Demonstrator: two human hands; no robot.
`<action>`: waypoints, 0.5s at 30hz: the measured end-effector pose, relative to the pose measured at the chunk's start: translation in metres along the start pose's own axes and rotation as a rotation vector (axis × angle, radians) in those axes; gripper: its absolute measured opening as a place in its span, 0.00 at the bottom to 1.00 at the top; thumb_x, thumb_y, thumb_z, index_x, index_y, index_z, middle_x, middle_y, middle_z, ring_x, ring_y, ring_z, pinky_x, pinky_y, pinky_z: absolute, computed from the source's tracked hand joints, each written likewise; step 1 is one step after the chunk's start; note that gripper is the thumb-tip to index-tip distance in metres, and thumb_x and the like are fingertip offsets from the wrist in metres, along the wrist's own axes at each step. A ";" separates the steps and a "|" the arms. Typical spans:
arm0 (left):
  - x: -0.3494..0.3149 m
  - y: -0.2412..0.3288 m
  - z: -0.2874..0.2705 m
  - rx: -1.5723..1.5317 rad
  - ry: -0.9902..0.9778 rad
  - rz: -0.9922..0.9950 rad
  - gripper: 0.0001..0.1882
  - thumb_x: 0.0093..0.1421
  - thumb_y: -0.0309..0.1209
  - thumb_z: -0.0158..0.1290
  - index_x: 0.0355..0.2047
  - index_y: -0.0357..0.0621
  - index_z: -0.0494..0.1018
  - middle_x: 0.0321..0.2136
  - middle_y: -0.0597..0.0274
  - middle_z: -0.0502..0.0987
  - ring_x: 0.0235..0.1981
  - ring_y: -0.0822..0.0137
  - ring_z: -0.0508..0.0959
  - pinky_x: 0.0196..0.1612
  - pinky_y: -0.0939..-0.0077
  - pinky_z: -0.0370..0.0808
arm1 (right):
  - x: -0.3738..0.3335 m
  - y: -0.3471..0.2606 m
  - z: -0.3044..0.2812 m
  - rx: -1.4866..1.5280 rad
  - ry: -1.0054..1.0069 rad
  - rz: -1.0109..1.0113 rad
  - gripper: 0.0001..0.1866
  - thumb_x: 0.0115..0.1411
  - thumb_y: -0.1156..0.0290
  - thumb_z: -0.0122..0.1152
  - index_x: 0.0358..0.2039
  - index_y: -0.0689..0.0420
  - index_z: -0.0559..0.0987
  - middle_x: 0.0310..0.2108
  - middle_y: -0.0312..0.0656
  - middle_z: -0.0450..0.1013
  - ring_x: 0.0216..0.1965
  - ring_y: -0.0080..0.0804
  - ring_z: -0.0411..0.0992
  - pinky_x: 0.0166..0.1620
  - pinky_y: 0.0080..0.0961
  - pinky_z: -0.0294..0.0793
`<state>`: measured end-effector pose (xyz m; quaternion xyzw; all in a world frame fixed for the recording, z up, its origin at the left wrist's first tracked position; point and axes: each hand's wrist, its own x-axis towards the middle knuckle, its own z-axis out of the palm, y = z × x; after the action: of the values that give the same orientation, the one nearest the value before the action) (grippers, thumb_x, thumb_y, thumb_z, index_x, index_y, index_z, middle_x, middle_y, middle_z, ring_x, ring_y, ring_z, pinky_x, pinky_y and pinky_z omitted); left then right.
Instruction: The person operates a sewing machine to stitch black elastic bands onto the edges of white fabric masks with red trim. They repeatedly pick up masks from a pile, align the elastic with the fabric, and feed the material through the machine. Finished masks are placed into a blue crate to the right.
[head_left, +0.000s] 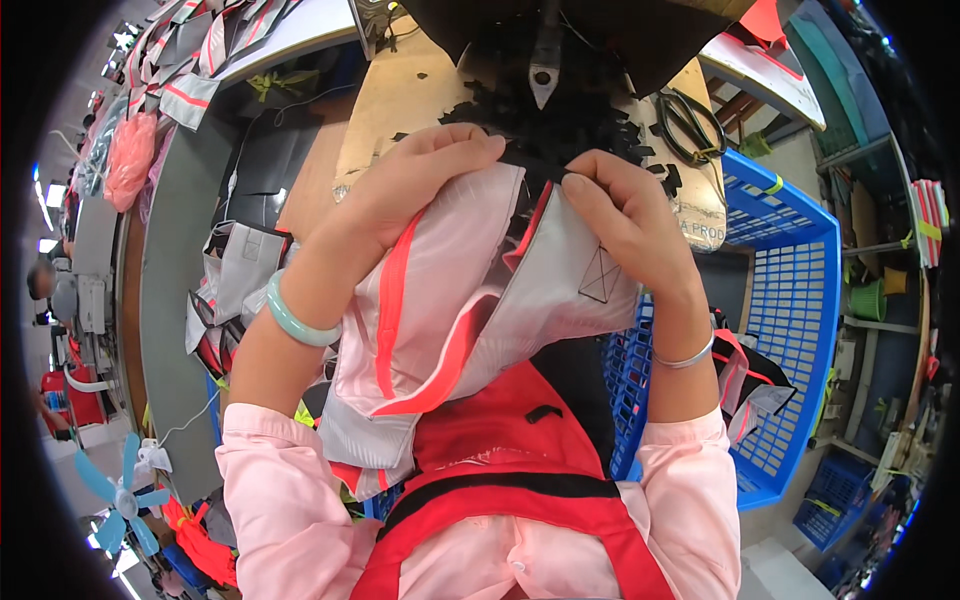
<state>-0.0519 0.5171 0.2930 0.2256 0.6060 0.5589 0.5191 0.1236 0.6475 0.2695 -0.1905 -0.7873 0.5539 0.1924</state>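
A light grey sewn fabric piece (440, 260) with coral strips and dark edging hangs between my hands, over my lap. My left hand (430, 175) has its fingers closed on the upper left edge. On the other side my right hand (625, 215) pinches the upper right edge between thumb and bent fingers, close to a stitched crossed box. The two held edges stand apart, with a dark gap and a bit of red lining between them. The lower part of the cloth drapes toward my red apron (510, 425).
Ahead is a wooden work board (390, 100) strewn with black scraps (500, 110), under a pointed metal part (543, 80). Black-handled scissors (690, 125) lie at its right. A blue plastic basket (785, 235) stands right; more grey sewn pieces (240, 265) are heaped left.
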 end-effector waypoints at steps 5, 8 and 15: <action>0.015 0.005 -0.011 -0.074 -0.040 -0.017 0.10 0.59 0.35 0.55 0.33 0.42 0.73 0.27 0.69 0.74 0.27 0.79 0.74 0.31 0.85 0.71 | 0.015 0.004 0.001 -0.018 0.010 -0.010 0.13 0.59 0.66 0.54 0.29 0.66 0.74 0.18 0.35 0.65 0.22 0.17 0.60 0.26 0.20 0.62; 0.014 0.009 -0.010 -0.060 0.016 -0.018 0.10 0.59 0.35 0.55 0.35 0.41 0.73 0.28 0.68 0.75 0.28 0.78 0.74 0.32 0.84 0.72 | 0.018 0.003 -0.003 0.001 -0.041 0.049 0.13 0.59 0.65 0.55 0.29 0.65 0.74 0.18 0.32 0.65 0.23 0.16 0.60 0.26 0.19 0.61; 0.010 0.005 -0.014 -0.128 0.011 -0.032 0.12 0.59 0.35 0.55 0.36 0.39 0.74 0.30 0.66 0.76 0.30 0.77 0.75 0.34 0.82 0.72 | 0.009 -0.002 -0.011 0.122 -0.137 0.135 0.13 0.58 0.65 0.56 0.30 0.64 0.74 0.21 0.30 0.66 0.25 0.15 0.60 0.27 0.18 0.62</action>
<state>-0.0694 0.5214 0.2915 0.1793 0.5755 0.5891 0.5382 0.1221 0.6605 0.2754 -0.1929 -0.7486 0.6244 0.1118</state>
